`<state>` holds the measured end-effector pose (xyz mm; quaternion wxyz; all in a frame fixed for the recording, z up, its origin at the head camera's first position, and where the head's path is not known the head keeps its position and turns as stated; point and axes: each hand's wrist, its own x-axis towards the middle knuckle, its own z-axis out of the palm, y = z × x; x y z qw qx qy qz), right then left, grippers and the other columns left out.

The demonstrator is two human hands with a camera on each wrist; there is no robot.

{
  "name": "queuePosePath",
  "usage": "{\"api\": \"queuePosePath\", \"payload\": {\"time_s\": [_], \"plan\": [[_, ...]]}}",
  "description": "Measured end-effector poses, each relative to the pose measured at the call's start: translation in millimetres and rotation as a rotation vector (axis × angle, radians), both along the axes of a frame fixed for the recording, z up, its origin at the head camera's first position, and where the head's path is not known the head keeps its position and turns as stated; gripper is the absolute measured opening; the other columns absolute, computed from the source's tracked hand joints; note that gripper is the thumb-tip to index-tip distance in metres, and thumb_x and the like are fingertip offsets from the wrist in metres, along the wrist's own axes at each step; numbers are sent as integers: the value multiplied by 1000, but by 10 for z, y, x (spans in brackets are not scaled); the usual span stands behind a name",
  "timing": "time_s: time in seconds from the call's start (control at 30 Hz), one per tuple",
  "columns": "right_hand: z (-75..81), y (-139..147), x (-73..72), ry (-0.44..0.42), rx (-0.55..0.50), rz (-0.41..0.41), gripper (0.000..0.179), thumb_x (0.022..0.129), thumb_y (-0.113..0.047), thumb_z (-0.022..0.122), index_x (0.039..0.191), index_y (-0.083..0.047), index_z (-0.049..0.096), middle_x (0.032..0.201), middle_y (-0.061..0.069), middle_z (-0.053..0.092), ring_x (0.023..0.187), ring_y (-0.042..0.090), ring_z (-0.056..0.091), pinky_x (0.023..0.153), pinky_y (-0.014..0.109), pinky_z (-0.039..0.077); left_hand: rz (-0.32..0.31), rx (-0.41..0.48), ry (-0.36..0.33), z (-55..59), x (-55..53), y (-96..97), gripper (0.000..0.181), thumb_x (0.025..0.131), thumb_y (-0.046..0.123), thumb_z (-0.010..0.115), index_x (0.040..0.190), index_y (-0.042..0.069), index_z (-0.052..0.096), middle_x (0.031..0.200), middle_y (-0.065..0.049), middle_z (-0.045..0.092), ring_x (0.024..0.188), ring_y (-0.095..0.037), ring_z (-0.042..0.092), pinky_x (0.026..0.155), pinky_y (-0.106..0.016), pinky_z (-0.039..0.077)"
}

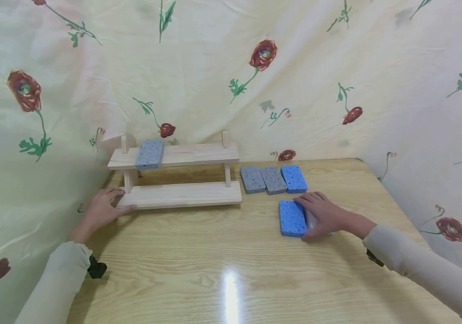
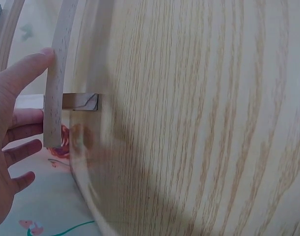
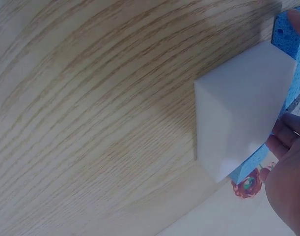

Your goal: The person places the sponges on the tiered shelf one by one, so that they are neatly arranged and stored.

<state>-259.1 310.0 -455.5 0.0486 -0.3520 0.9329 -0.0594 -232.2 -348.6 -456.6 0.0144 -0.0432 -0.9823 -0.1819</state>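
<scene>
A two-tier wooden shelf [image 1: 182, 195] stands at the left rear of the table. My left hand [image 1: 103, 208] holds the left end of its lower board, thumb [image 2: 34, 66] on the front edge and fingers behind. On the upper board lies a grey sponge [image 1: 150, 154], slightly over the front edge. My right hand [image 1: 323, 213] pinches a blue sponge [image 1: 292, 218] between thumb and fingers at its right corners. Under that palm a white block [image 3: 243, 108], apparently another sponge, lies against the blue one, mostly hidden in the head view.
Right of the shelf, two grey sponges [image 1: 252, 179] and another blue sponge [image 1: 293, 178] lie in a row on the wood-grain table [image 1: 198, 265]. Flower-patterned cloth [image 1: 206, 67] hangs behind and at both sides. A bright reflection falls on the table's front middle.
</scene>
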Motion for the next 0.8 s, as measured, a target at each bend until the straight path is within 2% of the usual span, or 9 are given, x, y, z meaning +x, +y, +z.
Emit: {"api": "queuePosePath", "payload": {"time_s": [0.4,0.8], "plan": [[-28,13,4,11,2,0,108,70,-61,85,148,3,46,146,22,53,134,42,47,113,62,32,-3,22,1,22,19,10,86,87,60,72,136,-9,58,147,-35,47,136,-56,40,112,-71,32],[-97,-14,-35,2,-61,-12,108,69,-60,86,149,2,46,148,23,52,137,43,46,113,64,33,2,22,4,4,11,6,85,87,61,72,136,-8,58,147,-35,47,136,-55,40,112,-70,33]]}}
